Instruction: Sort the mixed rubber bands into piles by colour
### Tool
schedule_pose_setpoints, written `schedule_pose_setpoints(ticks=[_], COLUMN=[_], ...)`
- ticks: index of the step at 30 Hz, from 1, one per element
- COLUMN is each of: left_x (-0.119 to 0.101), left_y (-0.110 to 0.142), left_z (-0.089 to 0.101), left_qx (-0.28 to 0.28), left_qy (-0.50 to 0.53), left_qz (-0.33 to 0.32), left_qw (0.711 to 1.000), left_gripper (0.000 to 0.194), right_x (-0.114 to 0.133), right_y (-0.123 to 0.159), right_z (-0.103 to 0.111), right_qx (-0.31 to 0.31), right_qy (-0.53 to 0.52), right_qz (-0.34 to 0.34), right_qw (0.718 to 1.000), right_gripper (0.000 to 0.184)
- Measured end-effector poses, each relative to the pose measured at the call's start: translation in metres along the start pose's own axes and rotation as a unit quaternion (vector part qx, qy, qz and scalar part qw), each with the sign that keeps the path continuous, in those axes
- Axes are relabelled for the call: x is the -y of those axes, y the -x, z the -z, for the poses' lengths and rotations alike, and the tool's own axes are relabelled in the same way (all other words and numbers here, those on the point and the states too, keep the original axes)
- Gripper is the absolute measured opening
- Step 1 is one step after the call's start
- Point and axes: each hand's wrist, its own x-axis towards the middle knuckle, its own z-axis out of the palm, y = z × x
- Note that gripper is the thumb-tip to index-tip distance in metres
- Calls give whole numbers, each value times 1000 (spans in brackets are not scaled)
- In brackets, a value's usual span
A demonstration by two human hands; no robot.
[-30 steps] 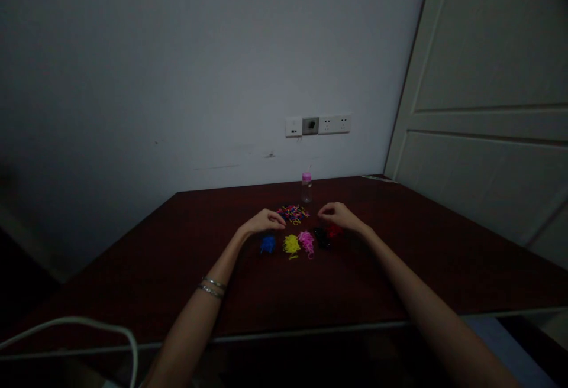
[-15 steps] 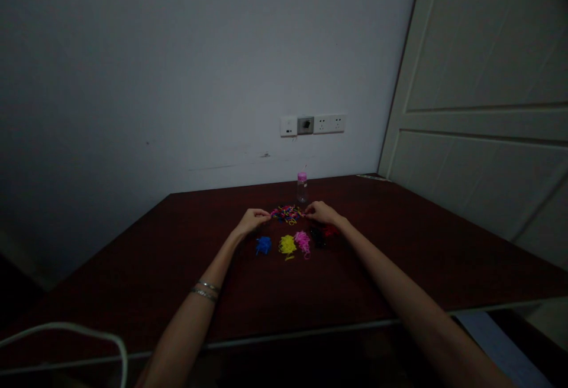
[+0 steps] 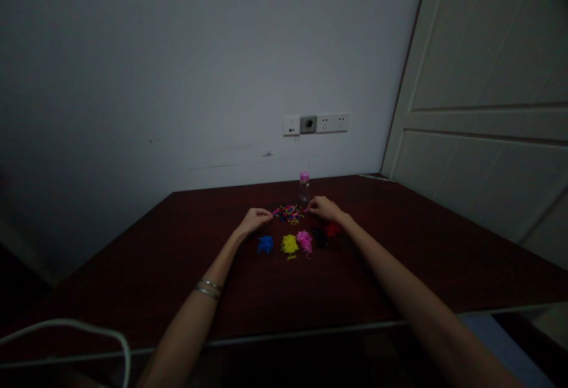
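Observation:
A mixed pile of small coloured rubber bands [image 3: 289, 213] lies between my two hands. At its left edge, my left hand [image 3: 256, 219] has its fingers pinched together, with a bit of pink band at the tips. Across the pile, my right hand [image 3: 325, 207] is closed in a pinch with a pinkish band at its fingertips. Nearer me are sorted heaps: blue bands [image 3: 265, 244], yellow bands [image 3: 290, 243], pink bands [image 3: 304, 241], black bands [image 3: 319, 236] and red bands [image 3: 332, 230]. The red heap is beside my right wrist.
A clear bottle with a pink lid [image 3: 304, 188] stands behind the pile. The dark red table [image 3: 177, 305] meets a wall carrying a socket strip [image 3: 316, 124]. A white cable [image 3: 89, 329] loops over the front left edge. A panelled door [image 3: 479, 122] is at right.
My right hand has lifted slightly away from the pile's right edge, the pinkish band moving with it. My left hand stays about where it was. The whole view has shifted slightly.

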Motion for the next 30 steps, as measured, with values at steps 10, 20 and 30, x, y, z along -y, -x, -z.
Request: schedule_pose_setpoints(ticks=[10, 20, 30], left_x=[-4, -3, -2], left_y=[3, 3, 1], left_z=[-1, -2, -2], left_qx=[-4, 1, 1], left_qy=[-11, -18, -20], left_qz=[3, 7, 14], left_qw=[1000, 1000, 1000], left_gripper=[29, 31, 29], right_x=[9, 52, 62], right_y=[13, 68, 78], right_z=[25, 27, 26], right_qx=[-47, 15, 47], right_qy=[-57, -88, -64], right_qz=[37, 132, 129], right_qw=[997, 987, 988], right_gripper=[20, 19, 14])
